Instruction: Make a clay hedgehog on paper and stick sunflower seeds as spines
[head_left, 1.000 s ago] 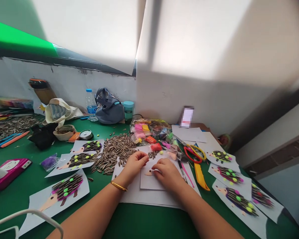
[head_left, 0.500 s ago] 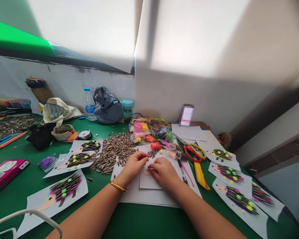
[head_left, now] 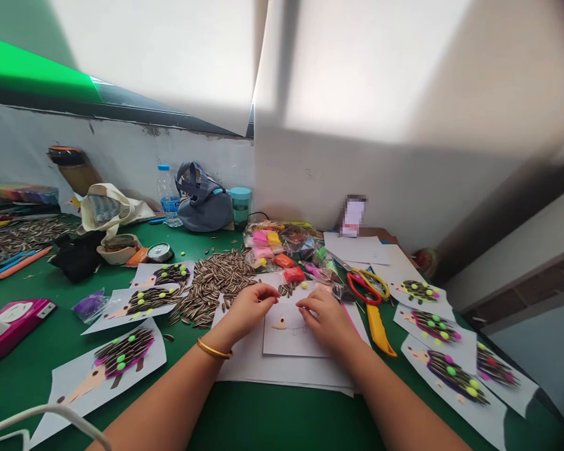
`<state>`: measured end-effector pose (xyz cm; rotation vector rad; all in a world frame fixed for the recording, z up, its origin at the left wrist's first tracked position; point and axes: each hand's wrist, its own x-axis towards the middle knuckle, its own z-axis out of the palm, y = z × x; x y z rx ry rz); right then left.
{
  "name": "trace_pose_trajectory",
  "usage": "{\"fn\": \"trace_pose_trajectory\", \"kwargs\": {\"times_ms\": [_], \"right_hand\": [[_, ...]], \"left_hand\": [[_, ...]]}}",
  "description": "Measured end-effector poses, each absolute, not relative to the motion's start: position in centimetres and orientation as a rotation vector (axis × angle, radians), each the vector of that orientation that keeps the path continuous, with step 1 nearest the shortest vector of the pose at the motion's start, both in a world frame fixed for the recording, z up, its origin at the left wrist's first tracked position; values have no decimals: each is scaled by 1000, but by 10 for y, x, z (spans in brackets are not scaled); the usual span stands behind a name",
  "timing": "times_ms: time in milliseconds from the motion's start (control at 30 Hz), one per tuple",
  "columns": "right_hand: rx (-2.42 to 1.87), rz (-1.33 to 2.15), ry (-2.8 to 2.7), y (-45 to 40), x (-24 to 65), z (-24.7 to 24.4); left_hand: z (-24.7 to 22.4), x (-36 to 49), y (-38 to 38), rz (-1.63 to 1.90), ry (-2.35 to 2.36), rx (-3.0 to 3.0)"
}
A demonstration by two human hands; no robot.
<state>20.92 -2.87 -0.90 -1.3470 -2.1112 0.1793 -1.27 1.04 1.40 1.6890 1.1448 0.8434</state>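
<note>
On the small white sheet (head_left: 286,347), at the near middle of the green surface (head_left: 263,413), the hedgehog's peach head (head_left: 277,326) and dark eye (head_left: 282,320) are in place, but the visible body is only a drawn outline (head_left: 297,329), lacking the seeds and bright dots of the fuller hedgehog pictures (head_left: 455,379) at left and right. The left hand (head_left: 251,310) and right hand (head_left: 329,319) flank the drawing, fingers loosely curled; whether either grip pinches something small is unclear.
</note>
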Motion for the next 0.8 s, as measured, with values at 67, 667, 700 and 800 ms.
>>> {"fn": "trace_pose_trajectory", "kwargs": {"times_ms": [67, 667, 700, 800], "right_hand": [[-1331, 164, -2095, -27, 214, -9], [-1359, 217, -2129, -26, 219, -5], [-1361, 220, -2132, -26, 218, -4], [-1368, 233, -2133, -26, 218, -4]], "left_hand": [[17, -17, 10, 705, 1169, 1831], [14, -23, 10, 300, 1145, 2334], [13, -24, 11, 315, 1122, 2332], [11, -25, 11, 352, 1104, 2348]]}}
